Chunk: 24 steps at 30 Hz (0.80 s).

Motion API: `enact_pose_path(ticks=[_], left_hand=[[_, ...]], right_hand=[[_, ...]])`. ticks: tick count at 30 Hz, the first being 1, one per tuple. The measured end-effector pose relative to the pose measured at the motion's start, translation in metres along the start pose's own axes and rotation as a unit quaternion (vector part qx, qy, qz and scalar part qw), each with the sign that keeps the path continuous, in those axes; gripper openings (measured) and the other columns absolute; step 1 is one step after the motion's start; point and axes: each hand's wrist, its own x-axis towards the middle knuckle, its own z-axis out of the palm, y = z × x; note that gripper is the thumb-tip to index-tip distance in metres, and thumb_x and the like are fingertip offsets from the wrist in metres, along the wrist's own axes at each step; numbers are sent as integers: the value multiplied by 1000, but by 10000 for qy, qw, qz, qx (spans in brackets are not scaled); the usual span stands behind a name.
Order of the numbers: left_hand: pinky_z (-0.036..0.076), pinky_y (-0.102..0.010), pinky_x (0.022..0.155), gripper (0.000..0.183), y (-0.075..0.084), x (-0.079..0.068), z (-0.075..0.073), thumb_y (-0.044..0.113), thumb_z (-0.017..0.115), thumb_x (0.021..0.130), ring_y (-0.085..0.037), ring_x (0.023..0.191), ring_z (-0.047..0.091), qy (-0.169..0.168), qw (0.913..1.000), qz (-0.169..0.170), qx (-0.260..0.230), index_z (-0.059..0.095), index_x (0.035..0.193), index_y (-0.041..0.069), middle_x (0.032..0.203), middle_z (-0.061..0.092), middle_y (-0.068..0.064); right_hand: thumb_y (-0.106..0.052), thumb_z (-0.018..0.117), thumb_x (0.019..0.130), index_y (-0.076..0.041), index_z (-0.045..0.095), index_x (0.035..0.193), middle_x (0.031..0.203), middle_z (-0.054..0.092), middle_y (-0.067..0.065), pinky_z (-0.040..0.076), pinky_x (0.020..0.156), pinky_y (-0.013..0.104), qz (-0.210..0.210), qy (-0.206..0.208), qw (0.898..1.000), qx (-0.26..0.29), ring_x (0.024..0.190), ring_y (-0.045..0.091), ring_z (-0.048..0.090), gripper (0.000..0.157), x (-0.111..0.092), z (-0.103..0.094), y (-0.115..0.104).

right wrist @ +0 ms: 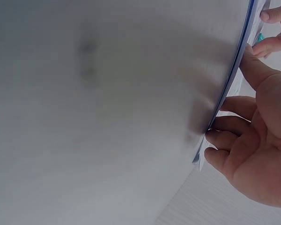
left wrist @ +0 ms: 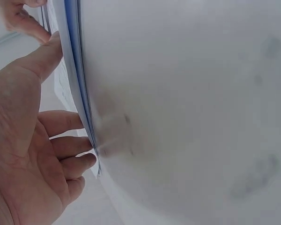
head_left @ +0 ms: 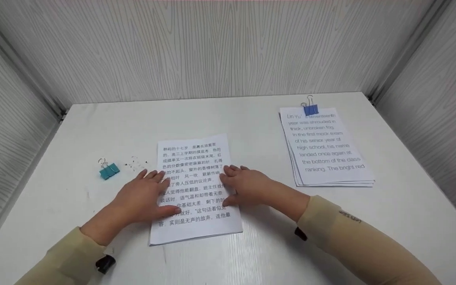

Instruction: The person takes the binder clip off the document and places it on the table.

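A thin stack of printed sheets (head_left: 196,229) with Chinese text lies flat on the table in the middle of the head view. My left hand (head_left: 143,198) touches its left edge, the thumb over the top sheet. Opposite it, my right hand (head_left: 247,186) rests along the right edge, thumb also over the paper. Both wrist views show relaxed fingers (left wrist: 68,145) against the stack's side. Left of the sheets is a teal binder clip (head_left: 109,171), its wire handles pointing away from me.
A second stack of sheets (head_left: 323,152) with English text lies at the right, a blue binder clip (head_left: 311,109) on its top edge. Small dark specks (head_left: 135,163) dot the white table (head_left: 251,122) near the teal clip. Grained panels (head_left: 212,47) enclose the back and sides.
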Motion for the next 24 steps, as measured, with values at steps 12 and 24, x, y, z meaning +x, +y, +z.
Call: enact_pose_path(ticks=[12, 24], left_hand=[[17, -56, 115, 95, -26, -19, -1, 70, 66, 76, -45, 137, 34, -220, 9989, -384, -123, 50, 141, 2, 146, 42, -24], [22, -61, 111, 81, -15, -3, -22, 64, 72, 75, -43, 120, 53, -549, 9976, -392, 124, 63, 125, 0, 126, 59, -25]], right_hand=[[-58, 63, 87, -16, 32, 153, 160, 21, 6, 19, 118, 41, -36, -60, 9999, 131, 146, 24, 20, 85, 29, -1, -27], [-56, 63, 88, -19, 34, 153, 159, 23, 5, 29, 114, 41, -157, 616, 9933, 966, 143, 25, 29, 80, 16, -4, 3]])
